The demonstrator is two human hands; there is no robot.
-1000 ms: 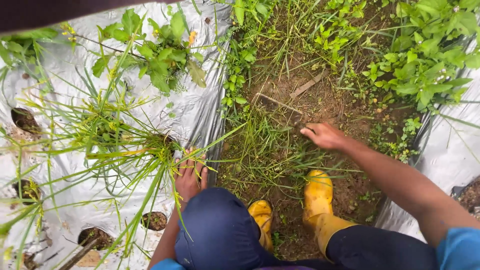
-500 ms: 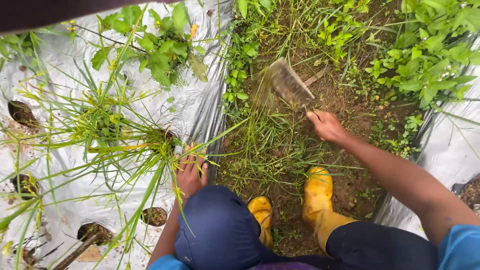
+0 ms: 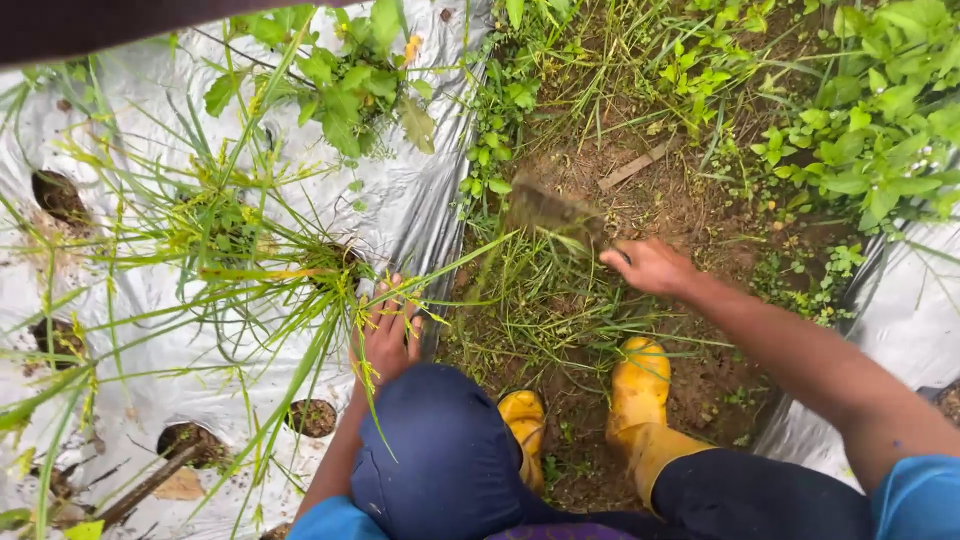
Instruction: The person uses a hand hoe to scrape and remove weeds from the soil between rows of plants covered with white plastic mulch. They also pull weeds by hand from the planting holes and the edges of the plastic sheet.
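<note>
- Our right hand [image 3: 652,267] grips a blurred hoe [image 3: 552,212] over the grass [image 3: 540,300].
- Our left hand [image 3: 392,335] rests spread on silver plastic mulch [image 3: 400,215], beside it.

Tool blade [image 3: 550,212] motion-blurred, handle hidden in right hand [image 3: 650,268]

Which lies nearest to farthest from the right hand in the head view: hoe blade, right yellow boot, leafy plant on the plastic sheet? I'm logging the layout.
1. Hoe blade, just left of the right hand.
2. Right yellow boot, below it.
3. Leafy plant, far upper left on the plastic sheet.
</note>
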